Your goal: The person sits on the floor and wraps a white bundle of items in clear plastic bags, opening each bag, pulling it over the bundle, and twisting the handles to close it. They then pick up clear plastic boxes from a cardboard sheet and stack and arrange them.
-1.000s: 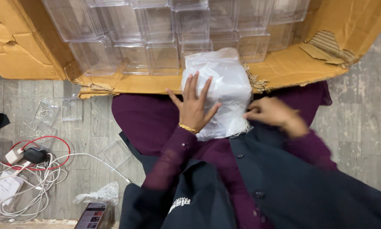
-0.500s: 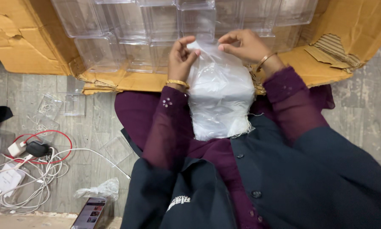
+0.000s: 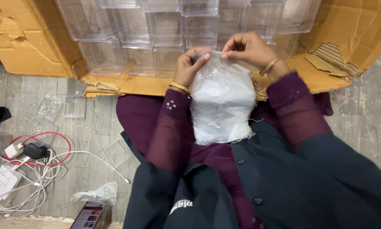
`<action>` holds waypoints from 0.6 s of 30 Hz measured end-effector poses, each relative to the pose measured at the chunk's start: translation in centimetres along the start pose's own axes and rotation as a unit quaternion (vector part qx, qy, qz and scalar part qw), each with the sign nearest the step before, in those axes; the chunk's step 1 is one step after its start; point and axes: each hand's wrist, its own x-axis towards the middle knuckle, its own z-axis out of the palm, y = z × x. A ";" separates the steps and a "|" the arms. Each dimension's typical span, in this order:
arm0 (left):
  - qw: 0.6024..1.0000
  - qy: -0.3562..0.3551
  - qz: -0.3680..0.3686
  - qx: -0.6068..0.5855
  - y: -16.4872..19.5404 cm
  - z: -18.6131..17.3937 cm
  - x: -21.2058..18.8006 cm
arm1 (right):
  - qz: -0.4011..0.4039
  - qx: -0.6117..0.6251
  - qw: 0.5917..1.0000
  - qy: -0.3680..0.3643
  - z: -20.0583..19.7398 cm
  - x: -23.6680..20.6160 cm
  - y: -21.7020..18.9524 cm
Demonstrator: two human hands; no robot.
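A clear plastic bag [image 3: 222, 101] stuffed with white items rests on my lap, standing upright against my dark purple clothing. My left hand [image 3: 191, 64] pinches the bag's top edge on its left side. My right hand [image 3: 246, 48] pinches the same top edge on its right side, fingertips close to those of the left. Both wrists wear gold bangles. Just beyond the bag lies an open cardboard box [image 3: 33, 46] filled with several clear plastic containers [image 3: 165, 29].
On the grey floor at left lie tangled white and red cables with chargers [image 3: 25, 169], a loose clear plastic case [image 3: 73, 106], a crumpled plastic bag [image 3: 95, 194] and a phone [image 3: 88, 216]. The box's torn flap [image 3: 326, 63] lies at right.
Both hands have gone from the bag's sides and lower part up to its top edge, where they now pinch it. The bag stands more upright on my lap.
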 end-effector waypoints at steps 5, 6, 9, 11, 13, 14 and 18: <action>0.998 0.047 0.028 -0.042 -1.4 0.7 0.5 | -0.009 -0.086 0.991 0.103 1.8 -0.7 0.1; 0.997 0.067 0.015 -0.032 -1.4 0.8 0.5 | -0.001 -0.097 0.987 0.126 2.2 -0.8 0.0; 0.995 0.095 0.030 -0.014 -1.5 1.0 0.7 | -0.051 -0.195 0.964 0.172 3.2 -1.1 -0.2; 0.994 0.101 0.035 0.005 -1.7 1.0 0.8 | -0.050 -0.191 0.963 0.184 3.8 -1.2 -0.3; 0.994 0.105 0.018 0.035 -2.0 1.1 0.9 | -0.067 -0.178 0.962 0.195 4.1 -1.3 -0.3; 0.995 0.094 0.003 0.038 -2.1 1.1 0.9 | -0.084 -0.167 0.962 0.199 4.2 -1.2 -0.2; 0.998 -0.014 -0.053 -0.018 -2.1 0.5 0.4 | -0.015 0.219 0.957 0.190 4.2 -1.0 1.1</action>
